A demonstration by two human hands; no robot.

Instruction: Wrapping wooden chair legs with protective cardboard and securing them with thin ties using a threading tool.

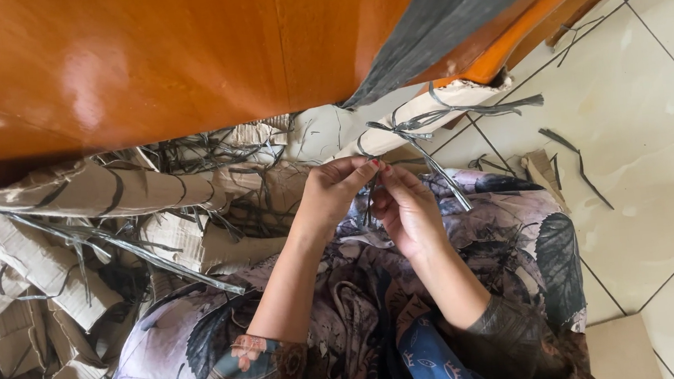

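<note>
My left hand (329, 194) and my right hand (405, 208) meet over my lap, fingertips pinched together on thin grey plastic strips (418, 136). The strips are knotted around a cardboard-wrapped leg (397, 126) of orange wooden furniture (135, 60) just beyond my hands. One loose strip end runs down and right past my right hand. My lap is covered by a floral patterned cloth (514, 230).
Torn cardboard pieces (40, 267) and tangled grey strips lie in a pile on the left. A dark grey wrap (459, 5) hangs over the furniture edge. Pale floor tiles (654, 142) with a few strip scraps (572, 154) stretch to the right.
</note>
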